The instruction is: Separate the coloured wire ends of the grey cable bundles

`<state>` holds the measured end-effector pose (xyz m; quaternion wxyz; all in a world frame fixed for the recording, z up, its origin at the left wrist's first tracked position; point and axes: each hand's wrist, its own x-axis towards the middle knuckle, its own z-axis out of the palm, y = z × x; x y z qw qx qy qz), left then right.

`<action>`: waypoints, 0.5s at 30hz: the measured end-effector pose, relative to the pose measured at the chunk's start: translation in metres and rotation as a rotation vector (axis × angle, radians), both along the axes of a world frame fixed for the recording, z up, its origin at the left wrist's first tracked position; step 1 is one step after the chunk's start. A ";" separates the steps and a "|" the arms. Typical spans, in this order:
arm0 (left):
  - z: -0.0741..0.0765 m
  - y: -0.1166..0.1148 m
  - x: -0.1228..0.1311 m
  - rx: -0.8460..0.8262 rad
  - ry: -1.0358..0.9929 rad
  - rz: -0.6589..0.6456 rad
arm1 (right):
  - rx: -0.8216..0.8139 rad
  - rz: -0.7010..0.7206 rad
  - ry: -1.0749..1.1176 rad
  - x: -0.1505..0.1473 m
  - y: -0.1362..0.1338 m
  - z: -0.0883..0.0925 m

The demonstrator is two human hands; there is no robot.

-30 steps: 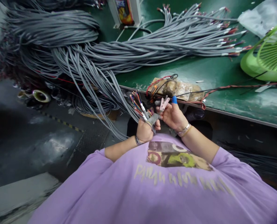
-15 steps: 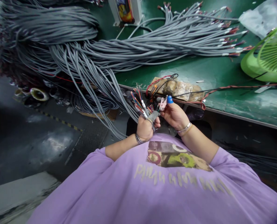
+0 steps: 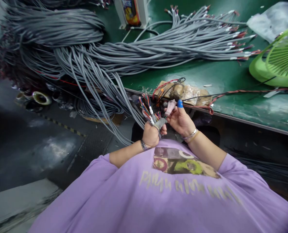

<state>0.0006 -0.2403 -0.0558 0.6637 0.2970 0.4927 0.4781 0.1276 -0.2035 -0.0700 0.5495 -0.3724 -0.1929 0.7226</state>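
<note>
My left hand (image 3: 151, 134) is closed around a bunch of grey cables (image 3: 153, 116), whose stripped ends show thin coloured wires (image 3: 146, 105) pointing up and away from me. A grey sleeve-like piece (image 3: 160, 123) lies across the top of this hand; whether it covers the thumb cannot be told. Just to the right, my right hand (image 3: 184, 123) has its fingers closed on a pale pink clip-like piece (image 3: 170, 107), close to the wire ends. Its thumb wears a blue finger cot (image 3: 180, 103) and points upward. The tips of the right fingers are partly hidden.
Long grey cable bundles (image 3: 144, 51) cover the green bench (image 3: 231, 77) and hang over its edge. A taped cardboard block (image 3: 194, 94) with red and black leads sits at the edge. A green fan (image 3: 280, 61) and a plastic bag (image 3: 272, 19) are at the right.
The pale pink piece has turned and shifted slightly right, with my right thumb moved away from it to the right. My left hand keeps its hold on the cables.
</note>
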 end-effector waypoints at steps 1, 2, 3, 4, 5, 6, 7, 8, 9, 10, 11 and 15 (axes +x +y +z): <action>0.000 -0.001 -0.001 0.001 -0.009 0.000 | -0.006 0.015 0.001 0.002 -0.001 -0.001; -0.001 -0.002 -0.002 0.001 -0.016 -0.001 | -0.014 0.024 0.006 0.004 -0.002 -0.002; -0.001 -0.003 -0.004 -0.001 -0.021 -0.002 | -0.023 0.026 0.013 0.006 -0.002 -0.003; -0.002 -0.004 -0.005 -0.004 -0.025 -0.004 | -0.033 0.026 0.024 0.008 -0.003 -0.004; -0.003 -0.005 -0.006 -0.008 -0.027 -0.008 | -0.045 0.023 0.035 0.011 -0.003 -0.006; -0.004 -0.005 -0.007 -0.012 -0.033 -0.014 | -0.057 0.021 0.044 0.013 -0.004 -0.008; -0.004 -0.005 -0.008 -0.014 -0.041 -0.022 | -0.065 0.017 0.045 0.016 -0.004 -0.010; -0.005 -0.005 -0.008 -0.012 -0.054 -0.033 | -0.067 0.011 0.035 0.018 -0.005 -0.011; -0.006 -0.004 -0.008 -0.008 -0.071 -0.040 | -0.056 0.004 0.011 0.021 -0.006 -0.013; -0.007 -0.003 -0.008 -0.002 -0.091 -0.046 | -0.033 -0.007 -0.026 0.024 -0.008 -0.014; -0.008 -0.002 -0.007 0.005 -0.113 -0.048 | 0.001 -0.023 -0.077 0.028 -0.010 -0.015; -0.013 0.001 -0.004 0.051 -0.190 -0.050 | 0.173 -0.085 -0.331 0.047 -0.021 -0.015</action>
